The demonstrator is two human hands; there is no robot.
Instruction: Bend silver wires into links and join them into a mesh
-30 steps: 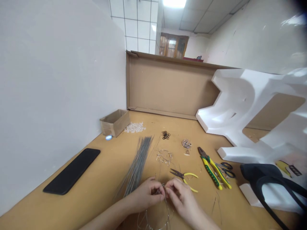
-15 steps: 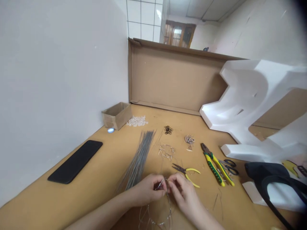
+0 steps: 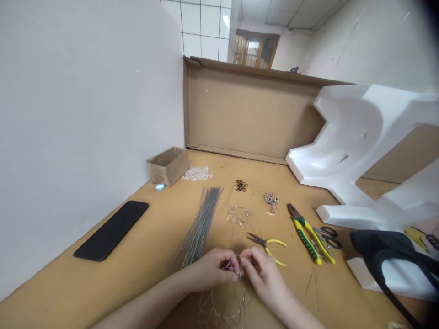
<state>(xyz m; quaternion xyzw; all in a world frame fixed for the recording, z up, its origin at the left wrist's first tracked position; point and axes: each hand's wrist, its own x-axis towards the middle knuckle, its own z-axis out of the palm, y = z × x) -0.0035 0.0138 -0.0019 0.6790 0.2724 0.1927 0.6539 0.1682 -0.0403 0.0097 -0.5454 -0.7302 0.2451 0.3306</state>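
Both hands meet low in the middle of the head view over a looped piece of thin silvery wire. My left hand pinches the wire near its upper end, fingers curled round it. Close beside it, my right hand has thumb and forefinger pressed together on the same wire. The exact spot between the fingertips is too small to make out. Needle-nose pliers with yellow handles lie just beyond my right hand. A bundle of straight grey wires lies beyond my left forearm. Farther off is a wire ring with short ends.
Combination pliers and scissors lie to the right, near white foam packing. Black rings, a small metal heap, clear bits and a cardboard box stand farther back. A black phone lies left.
The hands stay nearly where they were, both still pinching the wire. The whole view has shifted very slightly.
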